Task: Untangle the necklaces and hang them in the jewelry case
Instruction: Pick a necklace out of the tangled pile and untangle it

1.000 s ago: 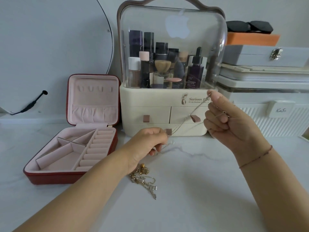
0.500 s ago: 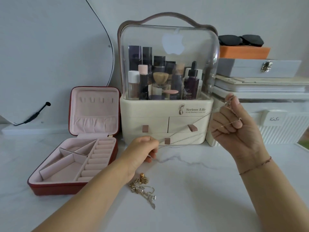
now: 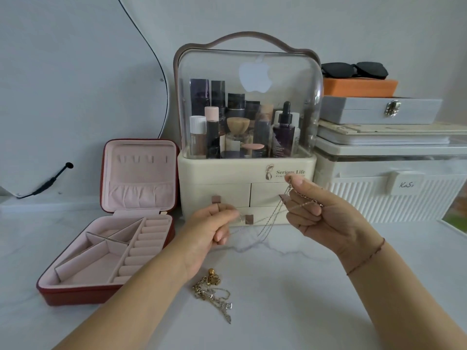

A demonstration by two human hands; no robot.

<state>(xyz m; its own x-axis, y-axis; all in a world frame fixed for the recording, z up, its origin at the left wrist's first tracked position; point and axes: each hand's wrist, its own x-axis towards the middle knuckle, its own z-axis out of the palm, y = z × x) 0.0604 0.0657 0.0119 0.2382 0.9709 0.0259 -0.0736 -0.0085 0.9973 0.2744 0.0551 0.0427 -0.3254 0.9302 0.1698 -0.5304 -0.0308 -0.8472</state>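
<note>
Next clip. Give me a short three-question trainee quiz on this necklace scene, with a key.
1. True or false: the red jewelry case stands open.
2. Where does the tangled pile of necklaces lie? A) in the case's tray B) on the counter C) in the case's lid
3. Which hand or hands pinch the thin chain?
Key: 1 true; 2 B; 3 both, the left hand and the right hand.
</note>
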